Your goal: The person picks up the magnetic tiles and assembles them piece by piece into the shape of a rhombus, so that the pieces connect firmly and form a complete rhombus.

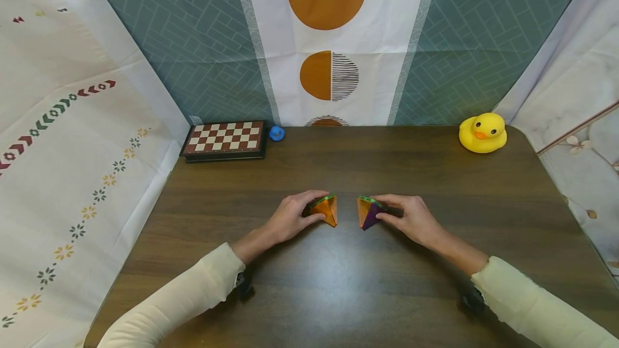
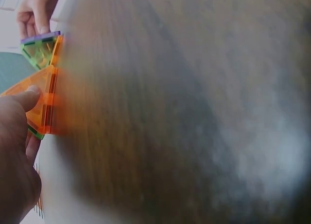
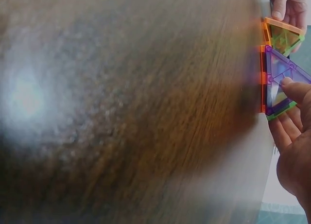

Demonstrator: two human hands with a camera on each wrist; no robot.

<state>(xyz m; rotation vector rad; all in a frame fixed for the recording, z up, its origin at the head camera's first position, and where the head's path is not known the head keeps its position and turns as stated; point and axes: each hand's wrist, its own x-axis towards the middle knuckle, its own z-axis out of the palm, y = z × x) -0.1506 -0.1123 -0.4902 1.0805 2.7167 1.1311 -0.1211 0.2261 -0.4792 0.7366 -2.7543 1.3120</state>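
In the head view my left hand [image 1: 292, 216] pinches a small pyramid of translucent magnetic tiles [image 1: 328, 211], with orange sides and a green edge on top. Its thumb presses an orange triangular tile [image 2: 43, 100] in the left wrist view. Across a narrow gap, my right hand [image 1: 417, 220] grips a second pyramid of magnetic tiles [image 1: 369, 212], coloured purple, orange and green. The right thumb lies on the purple triangular tile [image 3: 279, 71] in the right wrist view, with fingers behind along the green side. Both pyramids show an orange side toward the gap.
A brown wooden table [image 1: 309, 305] lies under both hands. At its back left is a checkered board box [image 1: 224, 137], beside a small blue duck [image 1: 276, 133]. A larger yellow rubber duck [image 1: 482, 133] sits at the back right. Patterned cloths hang behind and at both sides.
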